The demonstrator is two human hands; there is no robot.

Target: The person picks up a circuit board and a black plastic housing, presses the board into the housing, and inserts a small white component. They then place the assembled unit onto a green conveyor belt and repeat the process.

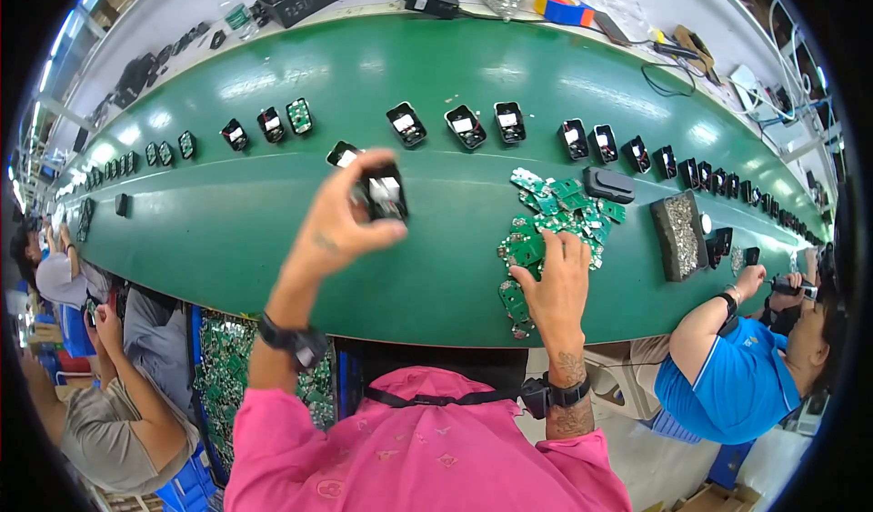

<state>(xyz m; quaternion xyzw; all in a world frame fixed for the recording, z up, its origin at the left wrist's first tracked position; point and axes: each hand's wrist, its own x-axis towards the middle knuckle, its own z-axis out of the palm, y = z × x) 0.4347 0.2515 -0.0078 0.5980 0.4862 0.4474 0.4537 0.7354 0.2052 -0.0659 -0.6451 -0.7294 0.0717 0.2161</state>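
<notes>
My left hand (350, 212) is closed round a small black plastic housing (386, 194), lifted above the green bench. Its open side shows a white part and some wiring inside. Partly hidden behind my left fingers, another black housing (342, 154) rests on the bench. My right hand (556, 280) reaches onto the near side of a loose pile of green circuit boards (579, 205). Its thumb and fingers are apart, fingertips touching the boards, and I see none lifted. At the pile's far right edge lies a closed black case (609, 185).
Black housings (465, 127) stand in a row along the bench (436, 266). A black tray of small metal parts (678, 236) sits to the right. Below the bench edge is a bin of circuit boards (227, 357). Co-workers sit at both sides, one in a blue shirt (737, 376).
</notes>
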